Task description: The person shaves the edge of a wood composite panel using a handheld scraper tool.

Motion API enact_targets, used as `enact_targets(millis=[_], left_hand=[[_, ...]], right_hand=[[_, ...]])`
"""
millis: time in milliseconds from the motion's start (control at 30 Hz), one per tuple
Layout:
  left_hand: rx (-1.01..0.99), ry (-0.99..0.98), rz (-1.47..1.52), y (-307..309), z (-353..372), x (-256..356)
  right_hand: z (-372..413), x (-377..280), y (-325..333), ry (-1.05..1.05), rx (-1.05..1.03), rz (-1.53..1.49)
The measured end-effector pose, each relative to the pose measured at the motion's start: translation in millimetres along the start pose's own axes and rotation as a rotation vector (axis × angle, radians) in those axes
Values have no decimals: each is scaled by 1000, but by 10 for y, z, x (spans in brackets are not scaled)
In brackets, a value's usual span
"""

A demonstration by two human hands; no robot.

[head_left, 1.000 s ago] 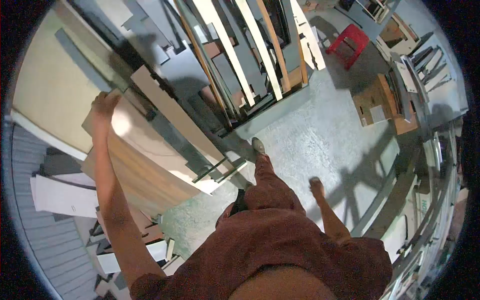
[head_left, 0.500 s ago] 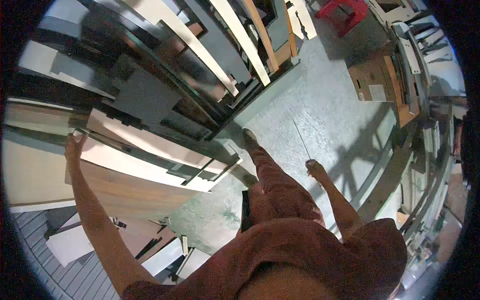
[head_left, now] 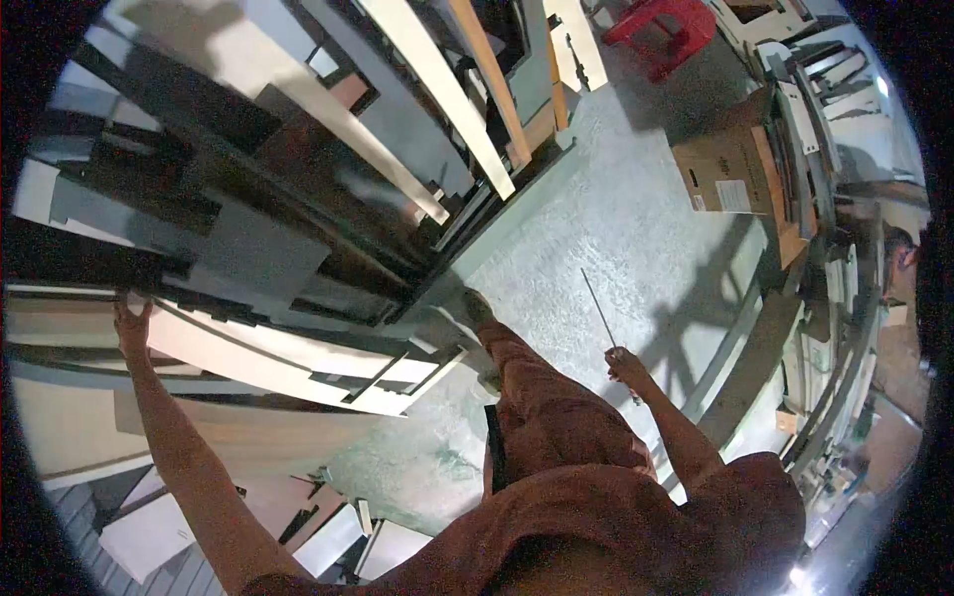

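My left hand point(head_left: 132, 323) is closed over the upper edge of a long pale board point(head_left: 248, 360) in a row of boards standing on edge. Behind this board is another pale panel, and a dark gap separates it from a wood-grain board point(head_left: 268, 429) on my side. My right hand point(head_left: 626, 368) hangs over the floor with its fingers wrapped round a thin dark rod point(head_left: 598, 306), which points forward. Something small and shiny shows below that fist, too small to name.
Racks of upright panels point(head_left: 427, 89) fill the front left. A red plastic stool point(head_left: 664, 35) stands at the far end, with a cardboard box point(head_left: 720, 174) to the right. More boards point(head_left: 835, 328) line the right side, and offcuts point(head_left: 328, 541) lie at lower left.
The pale board under my left hand has tipped away from me, opening a dark gap before the wood-grain board. My right hand still holds the rod. The view has shifted slightly.
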State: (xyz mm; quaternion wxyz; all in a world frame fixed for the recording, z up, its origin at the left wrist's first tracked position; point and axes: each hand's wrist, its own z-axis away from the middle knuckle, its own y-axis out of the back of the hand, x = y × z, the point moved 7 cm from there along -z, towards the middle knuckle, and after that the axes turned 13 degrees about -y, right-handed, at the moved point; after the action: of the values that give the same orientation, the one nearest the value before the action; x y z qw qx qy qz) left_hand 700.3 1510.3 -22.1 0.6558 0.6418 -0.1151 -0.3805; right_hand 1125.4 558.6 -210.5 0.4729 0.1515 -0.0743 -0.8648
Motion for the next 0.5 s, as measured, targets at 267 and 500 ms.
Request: enact_targets(millis=[267, 500], left_hand=[[467, -222, -400, -261, 543, 918], [-473, -342, 756, -1487, 4151, 4094]], right_hand=[[62, 153, 100, -4, -15, -88], [72, 451, 74, 38, -33, 56]])
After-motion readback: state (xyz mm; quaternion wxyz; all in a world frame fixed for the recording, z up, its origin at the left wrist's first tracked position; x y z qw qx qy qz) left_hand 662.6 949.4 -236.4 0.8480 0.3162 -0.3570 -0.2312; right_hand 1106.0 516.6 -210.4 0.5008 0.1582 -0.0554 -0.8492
